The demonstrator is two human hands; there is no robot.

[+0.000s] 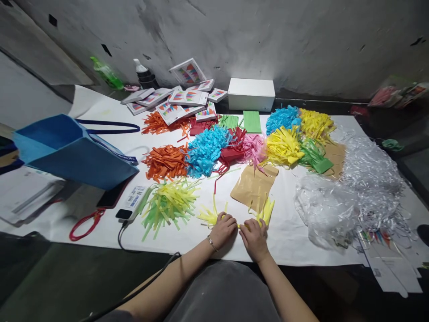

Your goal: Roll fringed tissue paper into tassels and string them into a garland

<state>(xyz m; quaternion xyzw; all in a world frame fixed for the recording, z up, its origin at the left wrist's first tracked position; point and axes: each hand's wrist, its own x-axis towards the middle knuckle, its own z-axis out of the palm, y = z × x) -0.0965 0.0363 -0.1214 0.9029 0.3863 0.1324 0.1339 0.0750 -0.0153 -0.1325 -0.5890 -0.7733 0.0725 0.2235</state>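
Best done pinching the yellow paper strips flat at 6 o'clock on the bench, left hand and right hand fingers closed on them, ends even.

I see a small bunch of yellow paper strips lying flat near the white table's front edge, its ends fanning out left and right.

You have one view only, from your head: it looks forward and down over the surface, close above it, facing the wall behind.
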